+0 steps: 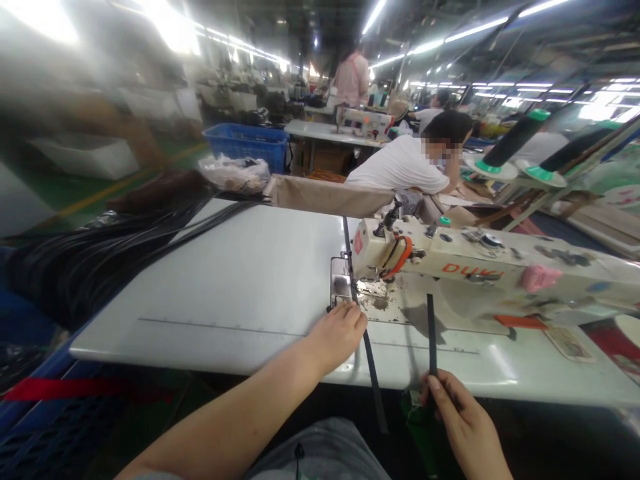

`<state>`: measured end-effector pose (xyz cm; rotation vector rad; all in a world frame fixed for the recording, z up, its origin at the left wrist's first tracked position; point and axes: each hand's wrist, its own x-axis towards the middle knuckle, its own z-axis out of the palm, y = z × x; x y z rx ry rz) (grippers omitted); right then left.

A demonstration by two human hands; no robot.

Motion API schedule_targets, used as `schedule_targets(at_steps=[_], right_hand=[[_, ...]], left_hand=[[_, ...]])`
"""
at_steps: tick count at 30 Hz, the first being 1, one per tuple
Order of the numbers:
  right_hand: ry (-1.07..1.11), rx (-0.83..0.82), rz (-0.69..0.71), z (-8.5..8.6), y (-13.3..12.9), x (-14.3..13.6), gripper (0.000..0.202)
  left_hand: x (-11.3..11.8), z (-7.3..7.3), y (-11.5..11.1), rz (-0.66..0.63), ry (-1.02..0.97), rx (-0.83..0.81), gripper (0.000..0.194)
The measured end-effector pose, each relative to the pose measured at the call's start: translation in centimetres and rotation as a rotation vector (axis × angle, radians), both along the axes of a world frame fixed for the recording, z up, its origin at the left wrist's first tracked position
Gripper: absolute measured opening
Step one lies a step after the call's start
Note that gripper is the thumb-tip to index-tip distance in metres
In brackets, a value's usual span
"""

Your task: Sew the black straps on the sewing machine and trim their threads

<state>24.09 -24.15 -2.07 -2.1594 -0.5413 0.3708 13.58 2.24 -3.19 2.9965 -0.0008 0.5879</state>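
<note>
**Long black strip (375, 377) and short black strip (432, 330) lying at the sewing machine (480, 267)**

The left hand (336, 337) is resting palm down on the white table (250, 267), its forearm slanting up from the lower left. Its fingers are bending close together over the long black strip, just before the metal plate (342, 285) — whether they are pinching it or only pressing, I cannot tell, since the fingertips are covering the spot. That strip is running from behind the machine's head, under the hand and over the table's front edge.

The right hand (463, 413) is hovering near that edge, thumb on top, pinching the lower end of the short black strip, which is pointing away from the body. The knuckles are partly hiding the other fingers.

The frame is cutting off both forearms and the machine's right end. The needle is hard to make out, and the heap of black strips (100, 267) at left is blurring into dark streaks.
</note>
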Motion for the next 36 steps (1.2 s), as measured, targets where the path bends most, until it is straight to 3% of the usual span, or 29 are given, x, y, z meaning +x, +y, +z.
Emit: schedule_targets(at_steps=[7, 14, 25, 32, 36], right_hand=[[0.049, -0.039, -0.004, 1.0, 1.7, -0.4, 0.053], [0.082, -0.012, -0.038, 2.0, 2.3, -1.0, 0.061], [0.023, 0.022, -0.056, -0.4, 2.5, -1.0, 0.076], [0.077, 0.010, -0.011, 0.6, 2.9, -1.5, 0.072], [0.083, 0.004, 0.010, 0.6, 2.7, -1.6, 0.068]], left_hand=[[0.0, 0.3, 0.0, 0.024, -0.032, 0.047, 0.021], [0.0, 0.6, -0.1, 0.012, -0.036, 0.026, 0.020], [0.0, 0.2, 0.0, 0.018, -0.071, 0.029, 0.019], [0.1, -0.1, -0.1, 0.030, -0.084, 0.011, 0.017], [0.0, -0.2, 0.1, 0.050, -0.037, -0.003, 0.025]])
